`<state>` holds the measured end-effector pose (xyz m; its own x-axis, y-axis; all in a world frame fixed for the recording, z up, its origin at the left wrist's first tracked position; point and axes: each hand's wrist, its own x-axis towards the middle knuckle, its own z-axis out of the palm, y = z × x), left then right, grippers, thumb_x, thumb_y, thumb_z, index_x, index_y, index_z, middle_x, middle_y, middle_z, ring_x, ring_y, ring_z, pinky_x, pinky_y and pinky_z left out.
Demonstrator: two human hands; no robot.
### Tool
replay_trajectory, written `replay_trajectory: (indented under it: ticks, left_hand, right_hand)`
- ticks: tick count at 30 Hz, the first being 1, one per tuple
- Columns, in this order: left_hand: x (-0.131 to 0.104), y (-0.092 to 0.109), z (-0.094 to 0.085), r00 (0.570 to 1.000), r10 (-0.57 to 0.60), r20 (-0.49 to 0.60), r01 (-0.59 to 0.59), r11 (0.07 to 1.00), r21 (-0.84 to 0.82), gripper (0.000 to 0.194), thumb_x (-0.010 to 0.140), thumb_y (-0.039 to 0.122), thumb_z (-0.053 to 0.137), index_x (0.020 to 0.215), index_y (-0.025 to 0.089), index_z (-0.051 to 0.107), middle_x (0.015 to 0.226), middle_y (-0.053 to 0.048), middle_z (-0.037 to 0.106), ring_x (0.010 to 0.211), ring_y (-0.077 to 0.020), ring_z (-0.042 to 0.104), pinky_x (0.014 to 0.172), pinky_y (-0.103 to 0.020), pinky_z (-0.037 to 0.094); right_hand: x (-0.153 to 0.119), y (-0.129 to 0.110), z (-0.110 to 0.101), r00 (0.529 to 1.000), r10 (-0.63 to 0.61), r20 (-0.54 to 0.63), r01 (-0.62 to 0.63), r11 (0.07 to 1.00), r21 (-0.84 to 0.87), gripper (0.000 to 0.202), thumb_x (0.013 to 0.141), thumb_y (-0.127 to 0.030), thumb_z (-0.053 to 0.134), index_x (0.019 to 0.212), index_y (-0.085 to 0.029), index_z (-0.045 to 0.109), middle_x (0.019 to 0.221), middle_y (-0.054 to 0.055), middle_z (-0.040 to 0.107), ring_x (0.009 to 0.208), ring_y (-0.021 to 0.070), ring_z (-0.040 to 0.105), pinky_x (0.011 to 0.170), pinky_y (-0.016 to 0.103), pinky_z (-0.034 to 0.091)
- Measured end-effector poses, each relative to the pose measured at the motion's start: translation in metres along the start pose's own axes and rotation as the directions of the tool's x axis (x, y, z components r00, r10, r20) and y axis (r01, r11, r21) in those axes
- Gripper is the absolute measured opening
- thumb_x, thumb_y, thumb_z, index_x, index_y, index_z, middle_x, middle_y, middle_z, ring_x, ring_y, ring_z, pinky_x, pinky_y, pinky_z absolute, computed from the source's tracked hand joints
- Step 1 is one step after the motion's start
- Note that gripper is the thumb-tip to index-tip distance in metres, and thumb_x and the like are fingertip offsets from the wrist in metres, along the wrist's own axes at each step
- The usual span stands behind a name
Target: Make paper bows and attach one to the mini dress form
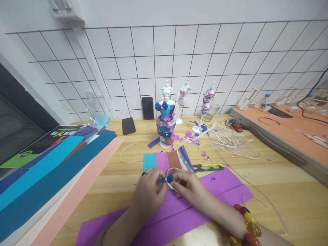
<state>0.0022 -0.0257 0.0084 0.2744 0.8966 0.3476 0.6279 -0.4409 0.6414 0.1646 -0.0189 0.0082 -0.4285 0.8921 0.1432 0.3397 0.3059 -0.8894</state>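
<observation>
Between my two hands is a small dark-blue paper bow (169, 178) with a white strip round its middle. My left hand (151, 186) pinches the left end of the bow. The fingers of my right hand (188, 184) close on the white strip (171, 186) beside the bow's right end. Under both forearms lies a large purple paper sheet (225, 188). Just beyond my hands are a turquoise piece (150, 161), a brown piece (174, 160) and a rolled blue piece (186, 158). Yellow-and-black snips (209, 167) lie to their right.
A small dress form (166, 119) in layered paper stands behind, with two other forms (184, 92) (208, 99) and a glass (212, 112). Two phones (128, 126) (148, 108) are left of it. Long paper strips (77, 174) cover the left side; tangled clear strips (230, 140) lie right.
</observation>
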Motion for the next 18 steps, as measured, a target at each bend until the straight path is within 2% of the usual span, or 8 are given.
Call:
replay_trajectory:
  ticks: [9, 13, 18]
  left_hand:
    - [0.001, -0.001, 0.0, 0.997, -0.069, 0.039, 0.073, 0.988, -0.134, 0.01, 0.071, 0.012, 0.051, 0.077, 0.02, 0.05, 0.077, -0.001, 0.057, 0.077, -0.0166, 0.052, 0.071, -0.029, 0.04]
    - [0.003, 0.005, -0.006, 0.991, -0.107, 0.08, 0.122, 0.969, -0.214, 0.014, 0.07, 0.017, 0.057, 0.084, 0.02, 0.055, 0.081, -0.001, 0.059, 0.078, -0.0163, 0.052, 0.072, -0.028, 0.041]
    - [0.004, 0.008, -0.013, 0.982, -0.127, 0.141, 0.167, 0.931, -0.324, 0.018, 0.072, 0.019, 0.056, 0.09, 0.019, 0.059, 0.087, -0.004, 0.062, 0.084, -0.0175, 0.055, 0.076, -0.028, 0.042]
  right_hand:
    - [0.0, 0.007, 0.003, 0.997, 0.072, 0.019, -0.074, 0.987, 0.143, 0.01, 0.084, -0.02, 0.042, 0.078, -0.017, 0.049, 0.061, -0.004, 0.042, 0.052, 0.0087, 0.039, 0.048, 0.019, 0.032]
    - [0.0, 0.01, 0.004, 0.995, 0.102, 0.001, -0.1, 0.976, 0.195, 0.013, 0.085, -0.027, 0.044, 0.081, -0.016, 0.051, 0.063, -0.003, 0.043, 0.052, 0.0087, 0.039, 0.048, 0.019, 0.033]
    - [0.0, 0.01, 0.004, 0.994, 0.095, -0.045, -0.086, 0.982, 0.17, 0.018, 0.085, -0.03, 0.044, 0.081, -0.015, 0.053, 0.062, -0.003, 0.042, 0.054, 0.0089, 0.038, 0.048, 0.019, 0.031]
